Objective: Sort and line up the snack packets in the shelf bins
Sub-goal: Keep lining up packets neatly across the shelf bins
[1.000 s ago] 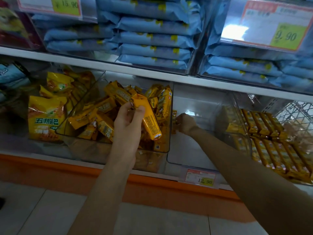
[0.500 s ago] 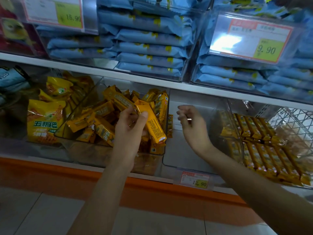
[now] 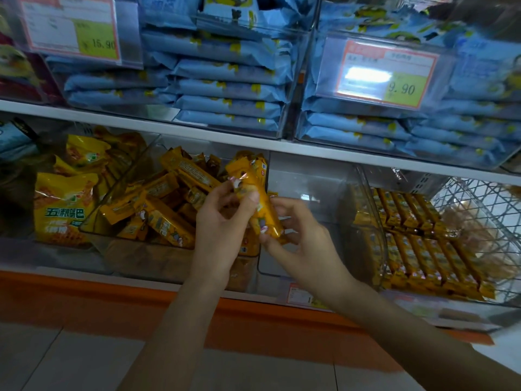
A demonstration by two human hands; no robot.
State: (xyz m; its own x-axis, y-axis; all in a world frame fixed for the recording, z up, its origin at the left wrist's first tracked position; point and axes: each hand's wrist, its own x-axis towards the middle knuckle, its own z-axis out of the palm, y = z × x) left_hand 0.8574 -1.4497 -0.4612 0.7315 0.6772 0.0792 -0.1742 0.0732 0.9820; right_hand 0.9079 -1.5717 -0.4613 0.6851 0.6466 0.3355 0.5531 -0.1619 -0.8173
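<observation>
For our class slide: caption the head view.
Left hand and right hand hold one yellow snack packet before a clear bin of jumbled packets.

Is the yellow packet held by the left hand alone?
No, the left hand grips the packet near its top, and the right hand pinches its lower end.

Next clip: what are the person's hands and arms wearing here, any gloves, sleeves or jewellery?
The left hand and right hand are bare: no gloves, rings or watch visible. The left forearm and right forearm show no sleeve up to the frame edge.
</observation>
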